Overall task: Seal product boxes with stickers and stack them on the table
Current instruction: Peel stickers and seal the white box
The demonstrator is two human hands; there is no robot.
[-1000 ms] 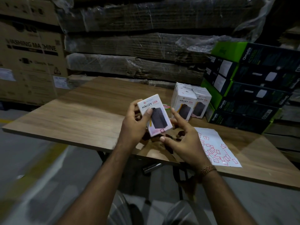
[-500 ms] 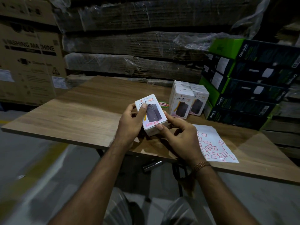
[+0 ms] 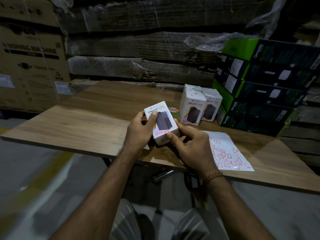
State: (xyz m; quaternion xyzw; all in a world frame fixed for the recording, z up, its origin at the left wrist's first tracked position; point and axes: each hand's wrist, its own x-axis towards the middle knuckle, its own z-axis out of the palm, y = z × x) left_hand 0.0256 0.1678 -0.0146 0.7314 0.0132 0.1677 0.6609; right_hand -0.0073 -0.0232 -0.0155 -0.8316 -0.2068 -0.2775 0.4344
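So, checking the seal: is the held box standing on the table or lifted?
Lifted and tilted: the left hand and right hand hold the box above the table.

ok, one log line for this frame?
step: sealing | left hand: holds box | right hand: pressing sticker at box's lower edge | stack: on table | sheet: right

1 white box (image 3: 161, 121) in hand; beside it on the table (image 3: 83, 122), white boxes (image 3: 199, 106) in 2 visible stacks, count unclear; 4 green boxes (image 3: 263, 94); 1 sticker sheet (image 3: 230, 149).
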